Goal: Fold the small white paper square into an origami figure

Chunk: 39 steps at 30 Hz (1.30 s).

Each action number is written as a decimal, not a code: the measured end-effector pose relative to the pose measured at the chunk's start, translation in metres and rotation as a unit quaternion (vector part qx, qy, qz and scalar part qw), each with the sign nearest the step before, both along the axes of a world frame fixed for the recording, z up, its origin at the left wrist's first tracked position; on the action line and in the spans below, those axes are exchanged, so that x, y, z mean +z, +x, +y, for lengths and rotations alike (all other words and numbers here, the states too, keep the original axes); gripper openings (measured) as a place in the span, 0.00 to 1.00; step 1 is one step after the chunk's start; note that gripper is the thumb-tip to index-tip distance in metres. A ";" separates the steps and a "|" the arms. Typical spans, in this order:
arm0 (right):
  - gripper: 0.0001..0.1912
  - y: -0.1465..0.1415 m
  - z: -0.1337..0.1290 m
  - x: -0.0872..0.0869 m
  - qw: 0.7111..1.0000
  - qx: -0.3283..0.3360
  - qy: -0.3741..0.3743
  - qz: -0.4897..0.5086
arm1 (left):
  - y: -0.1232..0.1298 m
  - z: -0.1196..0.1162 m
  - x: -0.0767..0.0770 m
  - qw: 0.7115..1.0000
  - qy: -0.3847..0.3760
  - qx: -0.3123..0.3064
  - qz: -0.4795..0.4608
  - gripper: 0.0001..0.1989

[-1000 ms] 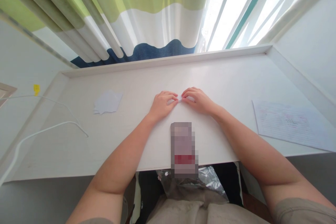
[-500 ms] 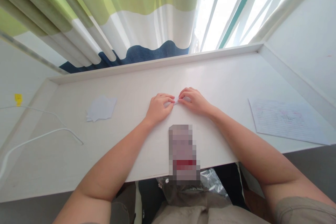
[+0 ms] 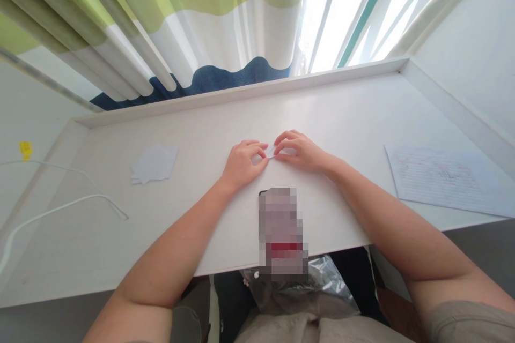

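Observation:
A small piece of white paper (image 3: 271, 151) is between my hands, near the middle of the white desk (image 3: 209, 139). My left hand (image 3: 246, 162) pinches its left side between thumb and fingers. On the other side, my right hand (image 3: 296, 150) has its curled fingertips closed on the paper's right edge. The fingertips of both hands are close together, and they cover part of the paper. Its exact folds are too small to make out.
Loose white papers (image 3: 155, 164) lie at the left, near a white cable (image 3: 64, 202). Written sheets (image 3: 446, 177) rest at the right. A pixelated object (image 3: 280, 225) is at the front edge. A curtain (image 3: 225, 21) hangs behind the desk.
More of the small paper's surface shows between my fingertips. My right hand has shifted slightly, and the whole view has moved a little.

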State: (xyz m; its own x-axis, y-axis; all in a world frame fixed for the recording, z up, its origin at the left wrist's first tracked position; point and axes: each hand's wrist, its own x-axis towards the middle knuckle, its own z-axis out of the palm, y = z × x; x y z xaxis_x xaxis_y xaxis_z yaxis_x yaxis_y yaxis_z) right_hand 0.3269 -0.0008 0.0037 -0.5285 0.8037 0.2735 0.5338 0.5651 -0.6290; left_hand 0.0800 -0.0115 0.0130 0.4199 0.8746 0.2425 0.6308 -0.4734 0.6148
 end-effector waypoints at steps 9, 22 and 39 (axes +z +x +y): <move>0.08 -0.004 0.006 -0.003 1.000 -0.013 -0.006 0.011 | 0.001 -0.004 0.003 0.997 0.052 -0.031 0.044 0.08; 0.06 -0.012 0.004 0.001 0.993 -0.077 -0.047 0.080 | 0.007 -0.005 -0.003 0.999 -0.001 0.019 -0.034 0.08; 0.05 -0.014 0.003 -0.001 0.989 -0.122 -0.045 0.063 | 0.007 -0.001 -0.006 0.995 -0.037 0.045 -0.085 0.04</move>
State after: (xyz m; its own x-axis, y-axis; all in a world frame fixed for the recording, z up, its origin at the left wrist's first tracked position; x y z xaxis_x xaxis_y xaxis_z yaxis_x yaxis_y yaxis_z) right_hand 0.3125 0.0027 0.0031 -0.2818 0.9274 0.2461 0.5614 0.3674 -0.7415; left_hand 0.0868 -0.0125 0.0072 0.2970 0.9251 0.2364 0.5532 -0.3685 0.7471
